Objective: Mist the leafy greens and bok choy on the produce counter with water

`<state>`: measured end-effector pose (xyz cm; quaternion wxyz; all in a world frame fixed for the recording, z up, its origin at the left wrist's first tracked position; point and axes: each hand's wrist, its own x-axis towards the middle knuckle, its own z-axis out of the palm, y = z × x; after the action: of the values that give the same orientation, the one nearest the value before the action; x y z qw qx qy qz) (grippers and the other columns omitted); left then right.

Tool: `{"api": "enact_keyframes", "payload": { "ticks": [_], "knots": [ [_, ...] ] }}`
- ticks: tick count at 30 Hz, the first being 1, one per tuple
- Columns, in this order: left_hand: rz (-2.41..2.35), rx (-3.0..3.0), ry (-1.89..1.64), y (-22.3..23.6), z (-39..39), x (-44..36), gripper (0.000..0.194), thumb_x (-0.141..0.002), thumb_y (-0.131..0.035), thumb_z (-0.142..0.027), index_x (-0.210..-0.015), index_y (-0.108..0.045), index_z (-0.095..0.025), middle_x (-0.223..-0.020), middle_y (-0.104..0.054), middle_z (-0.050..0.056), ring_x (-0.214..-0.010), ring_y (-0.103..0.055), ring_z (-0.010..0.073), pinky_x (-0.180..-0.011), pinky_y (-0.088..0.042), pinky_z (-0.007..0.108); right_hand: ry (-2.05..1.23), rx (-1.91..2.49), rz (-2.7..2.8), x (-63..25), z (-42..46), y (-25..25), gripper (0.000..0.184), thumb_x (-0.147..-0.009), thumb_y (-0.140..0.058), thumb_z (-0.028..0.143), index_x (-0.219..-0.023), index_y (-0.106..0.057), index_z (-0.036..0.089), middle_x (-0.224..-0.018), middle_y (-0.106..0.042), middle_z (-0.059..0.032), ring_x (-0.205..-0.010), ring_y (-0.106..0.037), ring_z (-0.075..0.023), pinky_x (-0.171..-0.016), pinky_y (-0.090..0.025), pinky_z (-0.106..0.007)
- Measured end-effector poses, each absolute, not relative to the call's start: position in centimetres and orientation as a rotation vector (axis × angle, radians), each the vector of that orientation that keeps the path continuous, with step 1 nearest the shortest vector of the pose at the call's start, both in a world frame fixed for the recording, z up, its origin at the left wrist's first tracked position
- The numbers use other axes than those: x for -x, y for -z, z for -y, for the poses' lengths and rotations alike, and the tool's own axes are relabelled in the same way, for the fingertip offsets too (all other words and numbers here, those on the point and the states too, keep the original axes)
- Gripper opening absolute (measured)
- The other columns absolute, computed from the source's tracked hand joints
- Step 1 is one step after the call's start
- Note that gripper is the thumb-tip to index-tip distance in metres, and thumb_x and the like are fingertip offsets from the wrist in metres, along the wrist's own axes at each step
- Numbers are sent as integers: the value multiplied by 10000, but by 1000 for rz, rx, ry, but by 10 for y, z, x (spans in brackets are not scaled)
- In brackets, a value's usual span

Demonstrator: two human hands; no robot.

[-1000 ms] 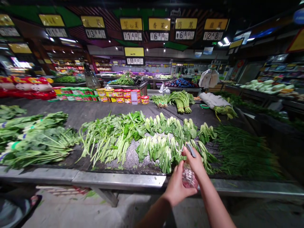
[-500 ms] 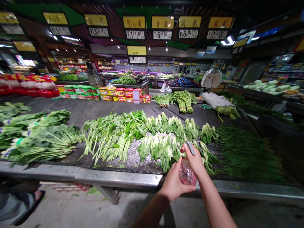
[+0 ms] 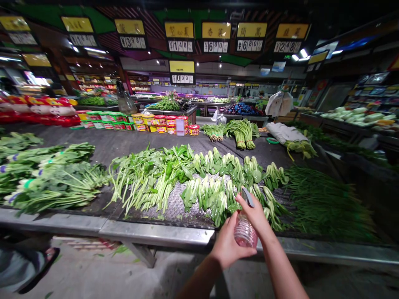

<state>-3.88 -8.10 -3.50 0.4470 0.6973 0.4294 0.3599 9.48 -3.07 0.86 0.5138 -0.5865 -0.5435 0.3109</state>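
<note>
A clear pinkish spray bottle (image 3: 245, 231) with a grey spray head is held between both hands, above the stall's front edge. My left hand (image 3: 229, 243) cups the bottle's body from the left and below. Wrapped round the neck and grey head is my right hand (image 3: 254, 209), its fingers partly hidden behind the bottle. Just beyond lie rows of bok choy (image 3: 218, 201) with wet-looking leaves on a dark mesh mat. Left of them spreads a heap of water spinach (image 3: 152, 178), and on the right lie dark green chives (image 3: 324, 201).
A metal rail (image 3: 156, 234) runs along the stall's front. Tied leafy greens (image 3: 62, 182) fill the left side. Stacked tubs (image 3: 146, 120) and bundled celery-like greens (image 3: 241, 133) stand at the back, under hanging price signs (image 3: 181, 37). A person's leg and shoe (image 3: 34, 265) show at lower left.
The bottle and my right hand have dipped slightly, and the bottle's ribbed side shows more clearly. The view has shifted a little. Both hands keep their hold.
</note>
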Motion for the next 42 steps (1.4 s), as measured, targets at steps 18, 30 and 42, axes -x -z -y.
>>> {"api": "enact_keyframes", "payload": {
  "ticks": [18,30,42],
  "knots": [
    [-1050,-1739,-954,10,75,47,1082,-483,-843,-294,-1415,-301,-203,-1338,-469,111,-1203,-468,293,-1041,-388,394,-627,1434,1388,-81,26,-31,456,-831,-433,586,-894,-640,184,-767,-654,-56,-713,-593,-220,-703,-465,-355],
    [-1096,-1759,-932,20,74,56,1099,-484,-848,-340,-1420,-291,-190,-1374,-432,120,-1242,-429,302,-1068,-356,402,-731,1400,1343,-77,17,-21,463,-805,-488,574,-997,-646,184,-868,-682,-80,-791,-623,-243,-709,-474,-361],
    [-1089,-1741,-945,14,71,62,1082,-496,-844,-307,-1423,-293,-213,-1330,-484,115,-1204,-470,305,-1034,-386,409,-750,1386,1312,-65,11,-20,447,-794,-464,623,-722,-619,210,-633,-614,-36,-547,-542,-201,-552,-442,-345]
  ]
}}
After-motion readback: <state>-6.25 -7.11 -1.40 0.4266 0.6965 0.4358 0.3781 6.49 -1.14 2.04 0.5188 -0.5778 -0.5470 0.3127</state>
